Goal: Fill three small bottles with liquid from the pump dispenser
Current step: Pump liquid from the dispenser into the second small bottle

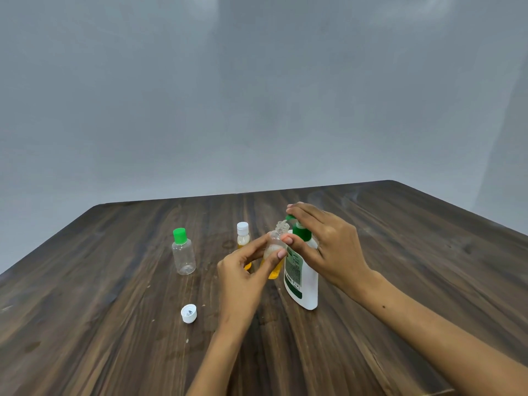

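Note:
My left hand (245, 270) holds a small uncapped clear bottle (275, 244), part full of yellow liquid, with its mouth under the spout of the pump dispenser (301, 281). The dispenser is white with a green pump head. My right hand (323, 244) lies over the pump head, fingers on top and thumb against the neck. A white-capped bottle (243, 237) holding yellow liquid stands just behind my left hand. Further left stands an empty clear bottle with a green cap (183, 251).
A loose white cap (189, 313) lies upside down on the dark wooden table (114, 324), in front of and left of my left hand. The table's far edge runs behind the bottles, with a grey wall beyond.

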